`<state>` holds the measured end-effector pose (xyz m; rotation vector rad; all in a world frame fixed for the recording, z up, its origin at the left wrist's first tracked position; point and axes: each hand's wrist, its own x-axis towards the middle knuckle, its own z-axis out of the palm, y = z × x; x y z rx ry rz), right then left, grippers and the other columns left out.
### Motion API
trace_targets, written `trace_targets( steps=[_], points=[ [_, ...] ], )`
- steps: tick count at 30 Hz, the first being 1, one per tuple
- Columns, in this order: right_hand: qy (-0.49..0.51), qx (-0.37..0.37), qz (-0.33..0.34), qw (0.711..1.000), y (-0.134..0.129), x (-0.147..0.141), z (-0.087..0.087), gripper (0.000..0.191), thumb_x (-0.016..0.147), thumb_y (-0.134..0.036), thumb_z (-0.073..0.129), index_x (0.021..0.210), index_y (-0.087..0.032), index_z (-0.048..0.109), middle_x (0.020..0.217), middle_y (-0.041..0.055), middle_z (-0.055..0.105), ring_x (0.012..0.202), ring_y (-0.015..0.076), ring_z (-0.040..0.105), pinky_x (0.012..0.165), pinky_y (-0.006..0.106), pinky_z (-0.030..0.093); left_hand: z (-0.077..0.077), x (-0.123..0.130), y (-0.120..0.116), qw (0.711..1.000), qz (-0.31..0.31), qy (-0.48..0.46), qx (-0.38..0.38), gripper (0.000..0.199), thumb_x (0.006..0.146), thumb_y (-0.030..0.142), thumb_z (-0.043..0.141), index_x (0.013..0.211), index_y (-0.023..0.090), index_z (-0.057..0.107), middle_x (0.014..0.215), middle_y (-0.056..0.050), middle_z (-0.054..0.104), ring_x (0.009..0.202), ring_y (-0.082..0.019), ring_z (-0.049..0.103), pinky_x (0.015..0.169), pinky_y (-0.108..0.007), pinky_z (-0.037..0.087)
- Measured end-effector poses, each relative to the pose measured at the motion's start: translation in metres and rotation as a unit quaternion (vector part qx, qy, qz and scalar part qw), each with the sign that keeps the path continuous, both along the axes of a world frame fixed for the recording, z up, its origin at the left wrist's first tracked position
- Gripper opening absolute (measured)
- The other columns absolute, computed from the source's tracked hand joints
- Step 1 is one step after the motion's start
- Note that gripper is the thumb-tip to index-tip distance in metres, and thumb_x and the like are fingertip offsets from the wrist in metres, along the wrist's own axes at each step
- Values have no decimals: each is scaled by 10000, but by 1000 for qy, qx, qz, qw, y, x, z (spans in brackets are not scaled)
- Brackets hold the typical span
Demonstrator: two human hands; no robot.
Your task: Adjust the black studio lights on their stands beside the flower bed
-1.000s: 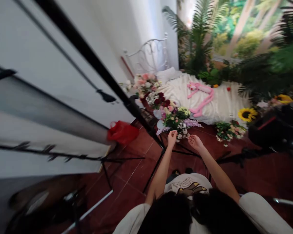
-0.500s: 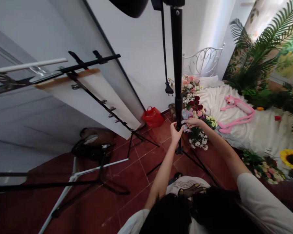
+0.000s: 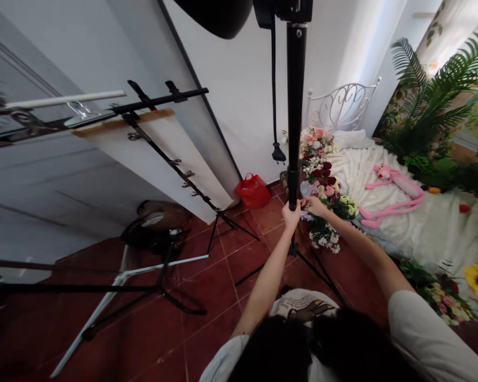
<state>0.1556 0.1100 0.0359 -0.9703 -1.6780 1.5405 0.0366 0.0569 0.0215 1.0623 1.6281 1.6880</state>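
Observation:
A black light stand (image 3: 297, 101) rises upright in front of me, a dark lamp head (image 3: 223, 16) at its top. Low on the pole, my left hand (image 3: 291, 216) is closed around it. Just to the right, my right hand (image 3: 314, 206) has its fingers pinched at the pole's side, where a tightening knob seems to sit, mostly hidden by the fingers. A black power cord with a plug (image 3: 278, 153) dangles left of the pole. The stand's legs (image 3: 321, 273) spread over the floor below my hands.
On the left stand a backdrop stand with clips (image 3: 175, 159) and white stand legs (image 3: 103, 307). A red bag (image 3: 254, 191) sits by the wall. At right, flowers (image 3: 322, 175) border a white bed (image 3: 414, 233) with a pink plush toy (image 3: 402, 185). Red tiles (image 3: 207, 323) cover the floor.
The view has shifted slightly, so most things sit a little further right and lower. My left hand's fingers have closed more fully around the pole; my right hand stays beside it.

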Motion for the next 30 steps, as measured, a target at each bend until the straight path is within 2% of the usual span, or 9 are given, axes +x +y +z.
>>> trace_targets(
  steps=[2, 4, 7, 11, 15, 18, 21, 26, 30],
  points=[
    [-2, 97, -35, 995, -12, 0, -1, 197, 572, 4, 541, 627, -184, 563, 756, -4, 649, 807, 138, 592, 851, 269, 472, -2, 1, 1, 1000, 7, -1, 4, 297, 736, 430, 593, 654, 146, 615, 588, -26, 591, 580, -140, 558, 559, -224, 423],
    [-17, 140, -40, 989, -21, 0, 11, 218, 588, -1, 524, 676, -191, 587, 833, 14, 657, 892, 164, 588, 932, 312, 431, -4, 1, 1, 1000, 8, -8, 12, 293, 731, 430, 596, 654, 148, 616, 580, -25, 587, 586, -145, 562, 568, -229, 426],
    [23, 177, -34, 983, -29, -7, 46, 254, 656, -72, 582, 876, -198, 601, 1003, 40, 637, 1034, 191, 567, 986, 352, 399, -5, 1, 1, 1000, -1, -20, 22, 273, 720, 415, 607, 663, 148, 615, 564, -13, 574, 586, -144, 562, 574, -231, 430],
    [93, 242, -69, 963, -30, -42, 97, 564, 715, -299, 692, 1206, -207, 431, 1199, 75, 525, 1186, 204, 476, 1004, 364, 397, -1, 0, -1, 999, -9, -34, 29, 181, 696, 331, 624, 672, 152, 613, 579, -8, 581, 589, -141, 568, 583, -237, 446],
    [65, 292, -142, 944, -27, -75, 118, 573, 799, -478, 585, 1227, -169, 362, 1162, 96, 514, 1173, 220, 463, 1032, 407, 362, 4, -2, -5, 999, -22, -34, 21, 128, 668, 270, 635, 645, 149, 599, 581, -8, 593, 584, -136, 561, 571, -236, 454],
    [40, 302, -154, 940, -29, -79, 110, 572, 802, -523, 561, 1204, -164, 368, 1137, 100, 520, 1133, 222, 482, 1024, 397, 366, 6, -2, -7, 997, -49, -57, 34, 147, 662, 274, 640, 721, 140, 620, 617, -13, 625, 610, -136, 576, 583, -229, 466],
    [9, 278, -162, 947, -37, -74, 84, 575, 755, -522, 623, 1149, -162, 409, 1084, 101, 540, 1083, 234, 512, 1003, 389, 384, 3, -5, -5, 995, -51, -76, 41, 189, 659, 277, 646, 777, 130, 634, 665, -32, 654, 670, -159, 609, 629, -245, 484],
    [-10, 198, -200, 959, -48, -70, 43, 493, 659, -422, 743, 1006, -165, 505, 1021, 110, 572, 1085, 270, 508, 1027, 425, 357, -8, -11, 1, 997, -47, -43, -38, 151, 680, 276, 644, 679, 125, 630, 618, -69, 647, 711, -214, 632, 667, -295, 498],
    [69, 123, -120, 983, -41, -48, 40, 360, 660, -246, 750, 957, -173, 560, 996, 60, 605, 1105, 215, 510, 1037, 366, 362, -13, -12, -1, 996, -82, -15, 9, 221, 706, 321, 630, 804, 124, 649, 765, -84, 682, 772, -216, 639, 724, -308, 498]
  ],
)
